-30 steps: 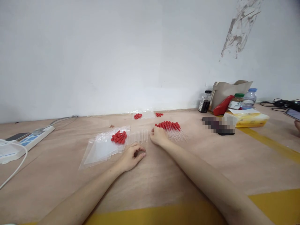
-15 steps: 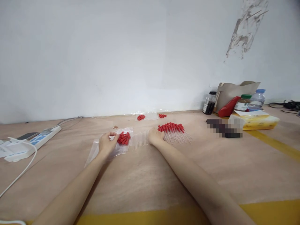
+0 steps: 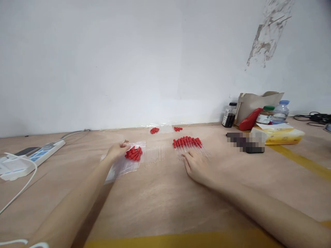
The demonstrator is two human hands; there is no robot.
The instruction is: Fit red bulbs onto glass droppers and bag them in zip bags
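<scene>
My left hand [image 3: 115, 152] is at the far left edge of a clear plastic bag [image 3: 124, 168], its fingers drawn together; what is between them, if anything, is hidden. Just right of its fingertips, a pile of red rubber bulbs [image 3: 133, 154] lies on the bag. Several thin clear tubes [image 3: 154, 155] lie side by side right of the pile. Farther right, red-bulbed droppers [image 3: 190, 141] form a row with their clear stems toward me. My right hand [image 3: 197, 167] rests over the stems' lower ends, fingers stretched and thumb apart, nothing visibly held.
Two small groups of red bulbs, one left [image 3: 154, 130] and one right [image 3: 178, 128], lie near the wall. A white power strip [image 3: 38, 156] with cables is at left. At right stand a dark bottle [image 3: 229, 115], a grey bag [image 3: 249, 105], jars and a yellow tissue pack [image 3: 284, 134].
My right hand has moved right, from the loose tubes to the dropper stems. My left hand has shifted slightly left and away from me; the bulb pile and bag have shifted a little.
</scene>
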